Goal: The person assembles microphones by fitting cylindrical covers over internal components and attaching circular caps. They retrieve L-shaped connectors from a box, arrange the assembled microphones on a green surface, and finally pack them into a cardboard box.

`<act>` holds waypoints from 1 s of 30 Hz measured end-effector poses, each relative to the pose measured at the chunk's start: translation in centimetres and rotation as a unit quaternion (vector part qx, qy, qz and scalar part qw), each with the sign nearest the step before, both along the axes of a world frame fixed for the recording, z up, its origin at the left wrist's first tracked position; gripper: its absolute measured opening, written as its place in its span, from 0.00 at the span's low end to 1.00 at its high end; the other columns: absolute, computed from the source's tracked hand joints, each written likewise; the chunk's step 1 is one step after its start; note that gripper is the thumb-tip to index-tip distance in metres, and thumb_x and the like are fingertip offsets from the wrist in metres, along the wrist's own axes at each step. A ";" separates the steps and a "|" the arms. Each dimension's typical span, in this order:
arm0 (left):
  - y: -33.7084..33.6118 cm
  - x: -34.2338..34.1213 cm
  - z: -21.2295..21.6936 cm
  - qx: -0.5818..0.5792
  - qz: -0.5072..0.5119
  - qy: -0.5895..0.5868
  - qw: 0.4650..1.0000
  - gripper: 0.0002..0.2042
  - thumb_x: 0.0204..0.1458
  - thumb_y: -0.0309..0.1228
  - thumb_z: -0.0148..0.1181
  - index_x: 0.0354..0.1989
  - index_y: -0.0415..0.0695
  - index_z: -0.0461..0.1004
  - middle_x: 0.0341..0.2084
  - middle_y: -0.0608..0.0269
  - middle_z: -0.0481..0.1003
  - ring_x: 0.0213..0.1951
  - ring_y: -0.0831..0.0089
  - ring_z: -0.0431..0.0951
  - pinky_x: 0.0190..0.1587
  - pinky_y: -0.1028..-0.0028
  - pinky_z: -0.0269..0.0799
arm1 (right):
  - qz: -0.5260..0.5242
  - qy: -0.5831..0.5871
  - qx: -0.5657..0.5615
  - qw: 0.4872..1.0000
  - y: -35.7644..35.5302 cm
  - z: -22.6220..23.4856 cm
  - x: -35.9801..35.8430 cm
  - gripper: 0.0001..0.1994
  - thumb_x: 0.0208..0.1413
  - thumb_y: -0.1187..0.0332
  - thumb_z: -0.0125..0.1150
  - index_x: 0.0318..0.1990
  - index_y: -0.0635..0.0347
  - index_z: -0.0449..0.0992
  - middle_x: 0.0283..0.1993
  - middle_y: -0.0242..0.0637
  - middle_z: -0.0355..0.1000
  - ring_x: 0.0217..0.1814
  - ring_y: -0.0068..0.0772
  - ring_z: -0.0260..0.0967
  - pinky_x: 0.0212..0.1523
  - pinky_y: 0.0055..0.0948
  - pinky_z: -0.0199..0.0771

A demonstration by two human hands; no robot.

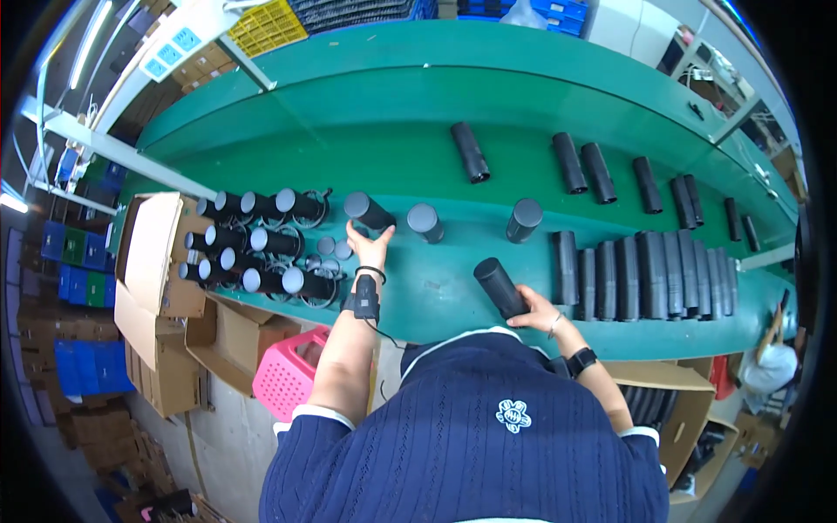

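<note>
My left hand (370, 250) has its thumb and fingers around the lower end of a black cylinder with a grey top (368, 212), which leans to the upper left. Another black cylinder (500, 288), with a dark top, is tilted in my right hand (538, 311), gripped at its lower end near the table's front edge. Between and beyond my hands, a grey-topped cylinder (425, 223) and a second one (525, 220) stand on the green table (436, 301). A few small grey discs (327, 246) lie left of my left hand.
Several grey-topped cylinders with looped black cords (261, 240) cluster at the left. A row of black tubes (652, 275) lies at the right, with more tubes (568, 164) on the green belt behind. Cardboard boxes (157, 261) and a pink stool (288, 375) stand at the left; another person (772, 362) is far right.
</note>
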State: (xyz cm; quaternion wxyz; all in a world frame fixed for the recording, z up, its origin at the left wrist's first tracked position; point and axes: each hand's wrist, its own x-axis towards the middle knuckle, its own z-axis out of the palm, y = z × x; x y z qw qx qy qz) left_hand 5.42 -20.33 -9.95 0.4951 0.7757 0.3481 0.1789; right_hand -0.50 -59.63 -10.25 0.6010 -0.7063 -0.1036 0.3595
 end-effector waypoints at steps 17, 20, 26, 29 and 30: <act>1.3 15.8 -1.9 -0.166 -0.122 -0.103 0.973 0.32 0.43 0.35 0.67 0.53 0.36 0.56 0.36 0.56 0.68 0.29 0.73 0.71 0.26 0.75 0.70 | -0.141 0.003 -0.165 0.976 -2.1 1.0 -5.7 0.39 0.36 0.56 0.74 0.57 0.62 0.64 0.49 0.42 0.70 0.51 0.35 0.67 0.53 0.30 0.67; 4.8 19.1 -5.3 0.095 -0.093 -0.161 0.978 0.30 0.40 0.33 0.69 0.48 0.29 0.60 0.38 0.48 0.68 0.37 0.59 0.72 0.43 0.62 0.68 | -0.136 0.001 -0.134 0.982 -1.4 0.2 -5.5 0.40 0.37 0.56 0.73 0.58 0.61 0.62 0.48 0.43 0.69 0.50 0.35 0.68 0.50 0.31 0.69; 3.0 22.4 -1.1 0.238 -0.046 0.123 0.962 0.36 0.43 0.42 0.66 0.56 0.39 0.55 0.44 0.40 0.67 0.43 0.44 0.71 0.45 0.54 0.69 | -0.142 -0.003 -0.164 0.976 -2.0 -3.3 -5.9 0.41 0.36 0.51 0.72 0.59 0.56 0.61 0.50 0.44 0.67 0.50 0.38 0.67 0.50 0.33 0.68; 5.2 22.6 -2.3 0.238 -0.060 0.178 0.953 0.35 0.45 0.43 0.64 0.58 0.41 0.54 0.45 0.41 0.66 0.47 0.45 0.69 0.46 0.52 0.68 | -0.116 -0.050 -0.191 0.973 -2.0 -3.7 -5.5 0.41 0.37 0.51 0.72 0.59 0.56 0.62 0.50 0.43 0.67 0.49 0.37 0.67 0.49 0.31 0.68; 4.9 22.6 -1.8 0.243 -0.066 0.206 0.946 0.36 0.45 0.44 0.64 0.58 0.42 0.54 0.46 0.42 0.65 0.48 0.45 0.68 0.47 0.51 0.68 | -0.118 -0.042 -0.178 0.976 -1.8 -3.2 -5.5 0.40 0.37 0.52 0.72 0.59 0.57 0.62 0.49 0.42 0.67 0.47 0.35 0.68 0.47 0.30 0.69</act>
